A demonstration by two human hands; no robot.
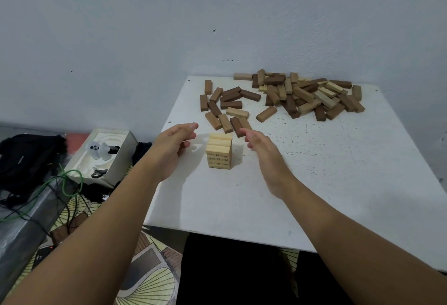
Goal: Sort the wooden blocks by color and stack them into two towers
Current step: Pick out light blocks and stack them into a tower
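1. Flanking the pale tower (219, 151) near the table's (314, 183) front, the left hand (174, 143) and right hand (260, 146) hover with relaxed fingers, holding nothing.
2. Press both sides evenly to square it.
3. Fetch pale pieces from the mixed pile (304, 95) gently.

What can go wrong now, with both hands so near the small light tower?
1. The left hand and right hand flank the light tower closely; a nudge may topple it.
2. Loose dark blocks lie just behind it, so reaching over could clip it.
3. The mixed pile holds similar tan shades; colors may get mis-sorted.
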